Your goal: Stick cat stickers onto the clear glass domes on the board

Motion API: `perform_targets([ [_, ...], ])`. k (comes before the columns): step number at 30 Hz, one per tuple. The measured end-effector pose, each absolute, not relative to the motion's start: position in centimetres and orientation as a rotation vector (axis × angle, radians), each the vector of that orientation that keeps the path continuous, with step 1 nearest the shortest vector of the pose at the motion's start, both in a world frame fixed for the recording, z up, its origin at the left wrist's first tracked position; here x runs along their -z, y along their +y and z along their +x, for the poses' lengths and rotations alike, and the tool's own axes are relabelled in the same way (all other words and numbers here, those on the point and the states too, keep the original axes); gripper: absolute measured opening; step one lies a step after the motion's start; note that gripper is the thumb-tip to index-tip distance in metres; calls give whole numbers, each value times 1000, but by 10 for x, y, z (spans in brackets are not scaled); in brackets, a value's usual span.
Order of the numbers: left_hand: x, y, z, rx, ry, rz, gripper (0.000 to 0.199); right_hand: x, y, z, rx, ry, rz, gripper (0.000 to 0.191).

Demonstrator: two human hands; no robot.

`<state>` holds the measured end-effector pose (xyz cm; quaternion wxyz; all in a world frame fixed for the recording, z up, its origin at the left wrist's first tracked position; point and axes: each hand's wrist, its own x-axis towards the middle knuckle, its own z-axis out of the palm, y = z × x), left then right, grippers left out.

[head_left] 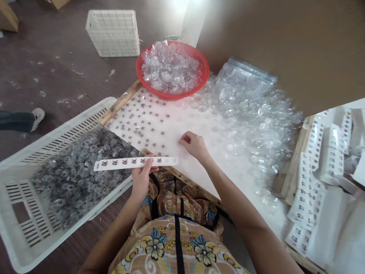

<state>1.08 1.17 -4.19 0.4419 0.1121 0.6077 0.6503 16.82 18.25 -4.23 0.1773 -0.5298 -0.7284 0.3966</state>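
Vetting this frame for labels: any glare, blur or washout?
Head view: glare blooms at top centre; head view: the white tabletop looks washed out, with edges of the clear plastic pieces hard to separate; head view: the printed strip is fairly sharp, its dark prints distinct.

Likely a workshop, crates (114, 34), bulk plastic pieces (245, 110)

A white slotted plastic crate (115, 36) sits on the dark brown floor (64, 70); farther left, a brown cardboard box (7, 18) and someone's white shoe (37, 118).
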Motion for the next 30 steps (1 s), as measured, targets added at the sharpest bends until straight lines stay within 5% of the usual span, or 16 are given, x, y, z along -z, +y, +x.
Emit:
perform_targets([
  [6,42,11,11,-1582,1525,299,41,50,178,150,-765,-2294,-1452,8],
  [12,37,8,13,-1567,1546,379,42,36,172,144,-813,-2300,-1488,29],
  [19,39,9,17,-1571,1570,423,47,9,119,148,-1141,-2340,-1011,5],
  [30,42,17,23,-1538,1550,442,41,13,109,154,-1008,-2306,-1001,9],
])
